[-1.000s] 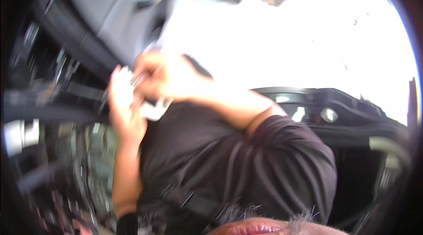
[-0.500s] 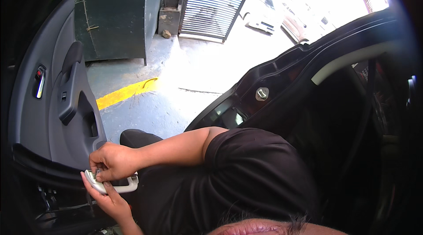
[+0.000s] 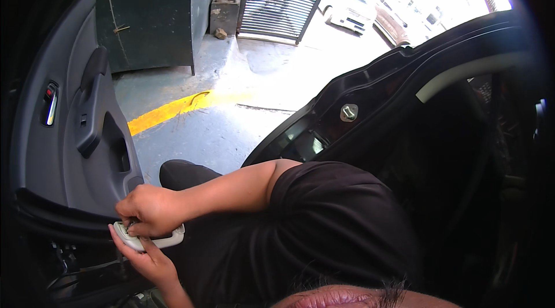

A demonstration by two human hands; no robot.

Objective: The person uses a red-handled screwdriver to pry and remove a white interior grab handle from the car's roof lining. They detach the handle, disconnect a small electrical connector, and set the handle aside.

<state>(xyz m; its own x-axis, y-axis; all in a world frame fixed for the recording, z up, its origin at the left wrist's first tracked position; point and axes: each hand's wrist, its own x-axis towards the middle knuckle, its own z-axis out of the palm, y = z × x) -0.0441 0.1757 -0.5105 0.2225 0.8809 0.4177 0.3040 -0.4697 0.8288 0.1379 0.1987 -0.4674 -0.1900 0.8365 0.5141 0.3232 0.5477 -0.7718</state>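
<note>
A pale, bracket-shaped grab handle (image 3: 169,241) lies across my left hand (image 3: 151,263). My left palm is turned up beneath it, with the fingers along one end and the thumb against its edge. From above, my right hand (image 3: 151,208) reaches over that same end. Between its thumb and bent fingers is a small dark metal piece (image 3: 132,223), pinched and pressed at the handle's end. The fingers hide most of that piece, so its exact kind does not show. Both hands are beside the lower edge of an open car door (image 3: 60,158).
The door panel bears a chrome inner handle (image 3: 52,104) and an armrest (image 3: 95,123). To the right is the dark car body frame (image 3: 324,120) with a striker (image 3: 348,112). Outside stand a dark green bin (image 3: 150,25), a slatted gate (image 3: 283,2) and a white car (image 3: 351,10).
The view has shifted slightly, and the cars outside show more clearly. Both hands stay together on the grab handle, with the right fingers still pinching at its end.
</note>
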